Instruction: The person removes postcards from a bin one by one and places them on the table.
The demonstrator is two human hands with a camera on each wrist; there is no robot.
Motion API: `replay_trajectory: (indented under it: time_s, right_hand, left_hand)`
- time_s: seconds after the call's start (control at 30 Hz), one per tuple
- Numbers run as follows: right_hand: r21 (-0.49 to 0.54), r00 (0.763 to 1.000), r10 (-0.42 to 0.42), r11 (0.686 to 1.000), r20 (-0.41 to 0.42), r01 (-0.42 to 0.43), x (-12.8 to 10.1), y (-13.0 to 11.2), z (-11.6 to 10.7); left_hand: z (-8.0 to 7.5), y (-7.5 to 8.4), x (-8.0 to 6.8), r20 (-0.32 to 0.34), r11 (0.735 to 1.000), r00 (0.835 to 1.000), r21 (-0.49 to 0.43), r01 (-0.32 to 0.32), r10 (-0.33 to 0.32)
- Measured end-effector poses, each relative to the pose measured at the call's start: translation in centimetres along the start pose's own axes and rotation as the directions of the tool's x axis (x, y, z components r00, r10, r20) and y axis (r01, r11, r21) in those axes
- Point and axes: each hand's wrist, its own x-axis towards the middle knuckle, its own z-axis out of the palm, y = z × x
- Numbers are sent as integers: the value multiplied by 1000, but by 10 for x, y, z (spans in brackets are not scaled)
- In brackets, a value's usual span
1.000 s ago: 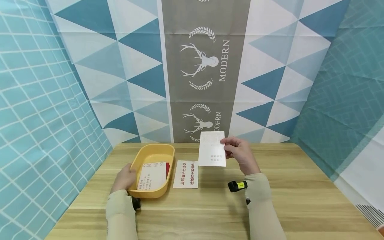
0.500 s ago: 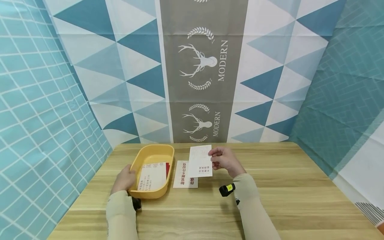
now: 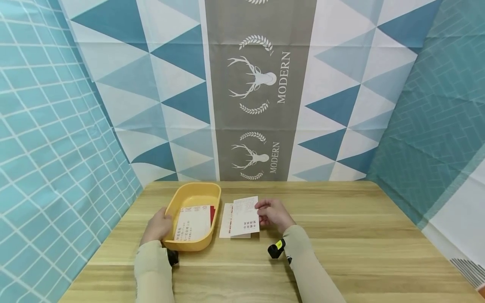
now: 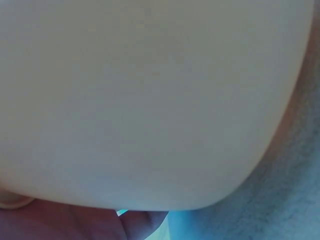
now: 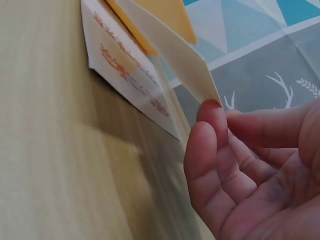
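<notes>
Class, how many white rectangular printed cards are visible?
3: the held card in the right hand, the lower card on the wooden table, and the tray card inside the yellow rounded tray. More may be hidden beneath that one.

We find a sheet-screened tabletop booth; the wider premises we cannot determine. We note a pale wood-grain table point(image 3: 363, 256) bounded by a creased deer-and-triangle-print grey, blue and white backdrop point(image 3: 261, 120), a light-blue grid-patterned sheet point(image 3: 49, 134) and a teal herringbone-patterned sheet point(image 3: 435, 105).

Tray point(image 3: 197, 245) on table point(image 3: 341, 240) at left, cards point(image 3: 194, 225) inside, lower card point(image 3: 225, 221) right of tray, upper card point(image 3: 245, 218) above that
</notes>
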Motion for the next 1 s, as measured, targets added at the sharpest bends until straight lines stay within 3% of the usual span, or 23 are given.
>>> replay_trajectory:
  time_s: [0.67, 1.0]
  right_hand:
    - [-46, 999, 1, 999, -48, -3, 4, 7, 8]
    - [-80, 1000, 3, 997, -24, -4, 4, 9, 7]
  left_hand:
    - [-1, 3, 0, 3, 1000, 1000, -19, 13, -13]
    - [-2, 5, -4, 11, 1000, 1000, -24, 19, -19]
